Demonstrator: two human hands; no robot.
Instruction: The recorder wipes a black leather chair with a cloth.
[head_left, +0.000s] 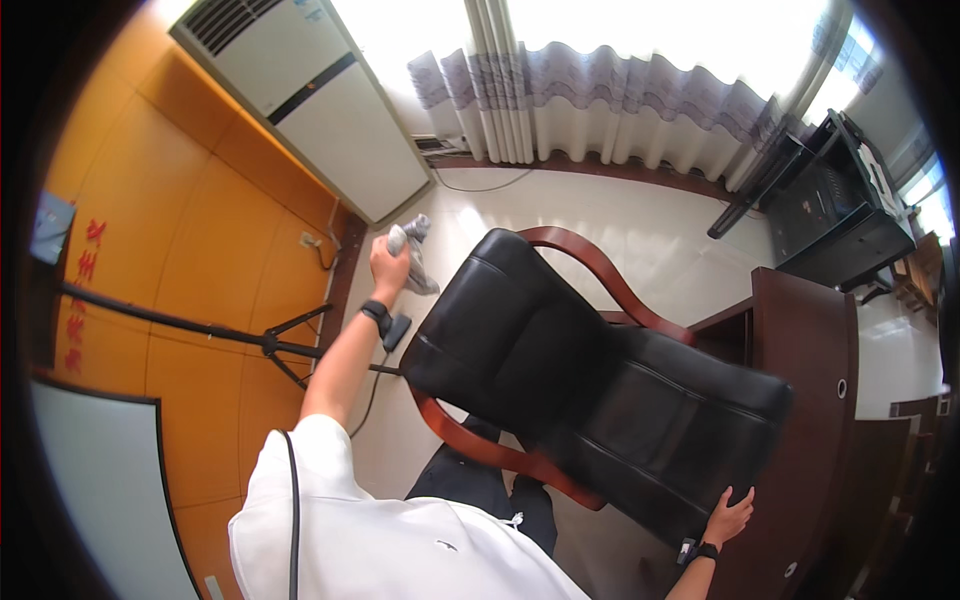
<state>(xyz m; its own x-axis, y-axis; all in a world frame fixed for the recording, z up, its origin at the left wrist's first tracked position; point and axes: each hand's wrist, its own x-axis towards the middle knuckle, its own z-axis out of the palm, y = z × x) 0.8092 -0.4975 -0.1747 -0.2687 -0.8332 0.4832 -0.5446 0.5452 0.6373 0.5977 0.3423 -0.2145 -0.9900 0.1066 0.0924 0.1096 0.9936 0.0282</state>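
My left hand (391, 268) is closed around a bunched grey cloth (417, 264), held out over the floor beside the end of a black leather armchair (517, 315). The chair has curved reddish wooden armrests and stands across in front of me. At the lower right, my right hand (729, 517) rests at the edge of the chair's other padded end, fingers spread; whether it grips the leather is not plain. A dark device (396, 333) with a cable shows next to my left wrist.
A dark wooden desk (806, 360) stands right of the chair. A black tripod stand (270, 343) reaches in from the left, near a wall socket (306, 239). A floor-standing air conditioner (337, 120), curtains (600, 112) and a black cabinet (840, 210) line the far side.
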